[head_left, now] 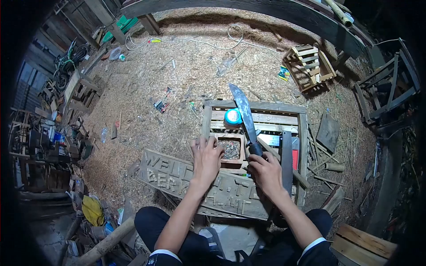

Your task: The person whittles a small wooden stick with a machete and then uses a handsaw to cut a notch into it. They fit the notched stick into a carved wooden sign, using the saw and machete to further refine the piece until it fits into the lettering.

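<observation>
My right hand (266, 172) is closed round the black handle of a large knife (243, 106), its broad, worn blade pointing away from me. My left hand (206, 159) is against the left side of a small wooden box (242, 153), its fingers bent a little and apart. Small metal bits, which look like nails, lie in the box. Under my wrists is a long wooden board (177, 179) with raised letters; "WEL" can be read at its left end. Both the box and the board rest on a slatted wooden table (255, 106).
A blue round container (232, 116) stands beside the blade. A handsaw (287, 155) lies at the table's right. Wood shavings (146, 88) cover the ground. A slatted crate (309, 66) sits at the back right, and a wooden chair (390, 84) beyond it. Scrap wood fills the left side.
</observation>
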Motion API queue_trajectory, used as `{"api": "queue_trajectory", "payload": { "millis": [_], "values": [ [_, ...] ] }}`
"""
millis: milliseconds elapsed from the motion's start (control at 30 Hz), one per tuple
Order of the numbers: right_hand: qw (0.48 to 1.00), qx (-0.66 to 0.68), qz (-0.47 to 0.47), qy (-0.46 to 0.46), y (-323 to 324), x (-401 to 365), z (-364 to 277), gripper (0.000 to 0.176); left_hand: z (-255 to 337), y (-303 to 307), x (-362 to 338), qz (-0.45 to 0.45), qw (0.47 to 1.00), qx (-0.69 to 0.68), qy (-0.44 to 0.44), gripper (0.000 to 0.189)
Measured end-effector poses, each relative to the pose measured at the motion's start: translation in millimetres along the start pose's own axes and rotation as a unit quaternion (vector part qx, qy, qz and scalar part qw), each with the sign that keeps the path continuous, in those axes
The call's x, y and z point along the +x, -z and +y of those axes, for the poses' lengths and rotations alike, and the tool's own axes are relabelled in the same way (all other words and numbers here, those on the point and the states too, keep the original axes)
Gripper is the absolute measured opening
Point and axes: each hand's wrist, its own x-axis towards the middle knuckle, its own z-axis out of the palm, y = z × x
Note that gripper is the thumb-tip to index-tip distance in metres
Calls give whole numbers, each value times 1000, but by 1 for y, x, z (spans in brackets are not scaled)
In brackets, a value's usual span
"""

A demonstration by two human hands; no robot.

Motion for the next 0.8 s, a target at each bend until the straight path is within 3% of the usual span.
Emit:
{"api": "queue_trajectory", "payload": {
  "millis": [267,400,500,800],
  "values": [
    [1000,-22,0,-4,0,-2,4,10,-4,1,-2,-17,999,-44,-23,14],
    [1000,-8,-11,-10,2,0,2,10,-5,-7,-2,-2,999,14,-42,16],
    [1000,-1,-13,-10,1,-1,3,11,-4,1,-1,21,997,-56,-39,16],
    [1000,2,-10,-17,2,0,2,18,6,4,4,-19,999,-51,3,16]
  ]
}}
